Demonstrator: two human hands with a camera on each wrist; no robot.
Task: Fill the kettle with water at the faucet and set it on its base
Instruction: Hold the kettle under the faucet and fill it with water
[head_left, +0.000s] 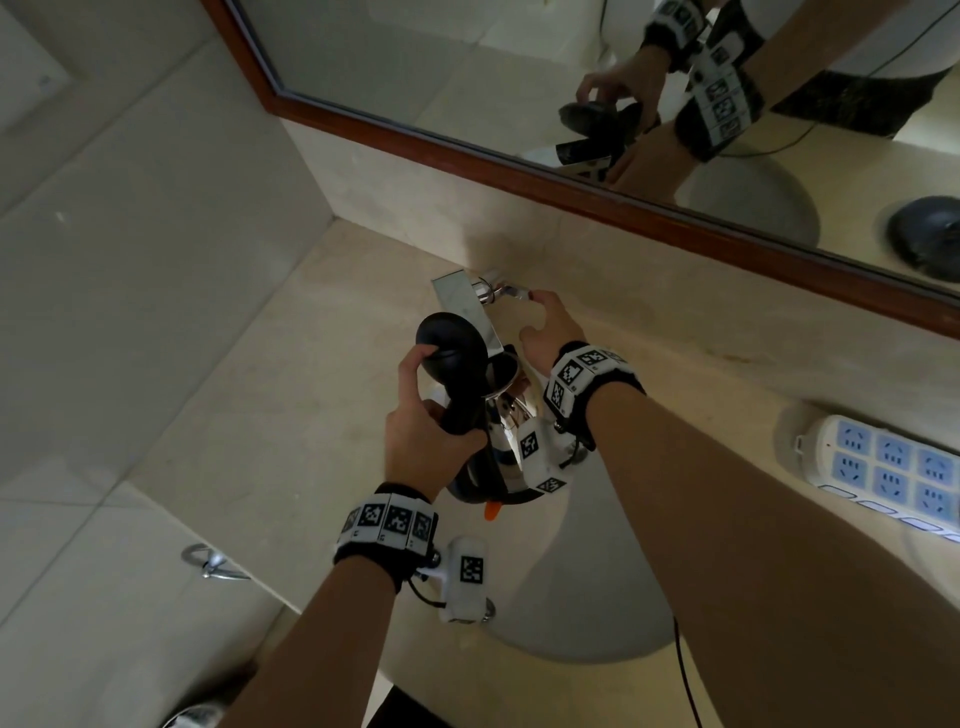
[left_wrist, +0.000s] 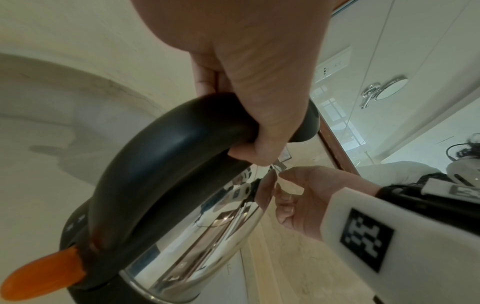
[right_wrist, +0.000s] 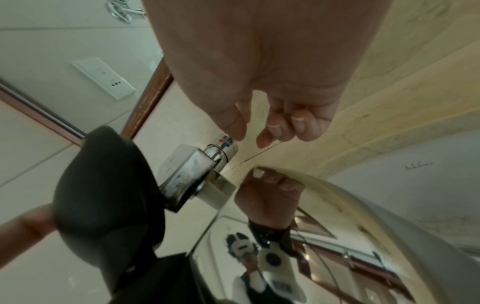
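Note:
My left hand (head_left: 423, 426) grips the black handle (left_wrist: 161, 164) of a steel kettle (head_left: 501, 441), held over the basin. Its thumb sits by the raised round lid (head_left: 452, 345). The kettle's open mouth is right under the square chrome faucet spout (head_left: 465, 304). An orange switch (left_wrist: 39, 273) sticks out at the handle's foot. My right hand (head_left: 535, 317) reaches past the kettle to the faucet's small lever (head_left: 511, 290). Its fingers (right_wrist: 275, 127) are loosely curled, their tips at the knob (right_wrist: 226, 146) with the red and blue dots. I see no water running.
A round sink basin (head_left: 597, 582) lies below the kettle in the beige stone counter (head_left: 234, 441). A white and blue power strip (head_left: 883, 467) lies on the counter at the right. The framed mirror (head_left: 571, 171) behind reflects a dark round disc (head_left: 930, 234).

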